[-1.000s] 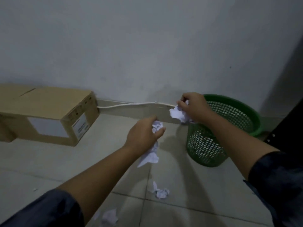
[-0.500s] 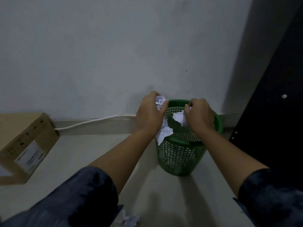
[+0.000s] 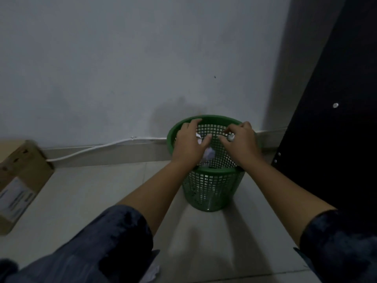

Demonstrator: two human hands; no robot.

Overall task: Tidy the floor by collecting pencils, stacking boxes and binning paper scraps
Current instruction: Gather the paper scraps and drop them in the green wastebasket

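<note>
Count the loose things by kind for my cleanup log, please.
Paper scraps: 4 (three over the bin, one on the floor)
Cardboard boxes: 1
Green bins: 1
Pencils: 0 in view
Total: 6

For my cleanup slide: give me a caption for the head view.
Both hands, left hand and right hand, release paper scraps over the green basket.

Wastebasket centre frame against wall; both hands over its rim. Cardboard box far left, paper scrap bottom centre on floor.
</note>
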